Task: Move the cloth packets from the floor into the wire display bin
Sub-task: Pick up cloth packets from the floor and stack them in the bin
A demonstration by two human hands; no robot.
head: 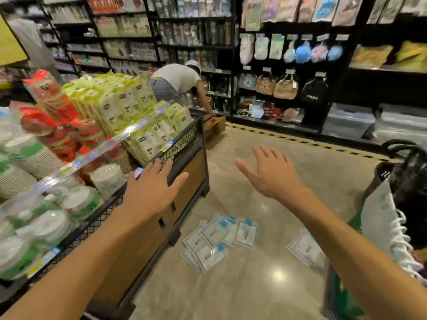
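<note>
Below both grips, on glossy beige floor (265, 285): flat clear cloth packets with blue tabs (219, 239). Left hand (150, 190) released, fingers spread over black wire display bin's rim (182, 144). Right hand (272, 174) released, hovering, holding nothing. Beyond, a person in white shirt (178, 77) bending.

Both arms outstretched, left hand (152, 188) and right hand (272, 174) seemingly empty, fingers spread
</note>
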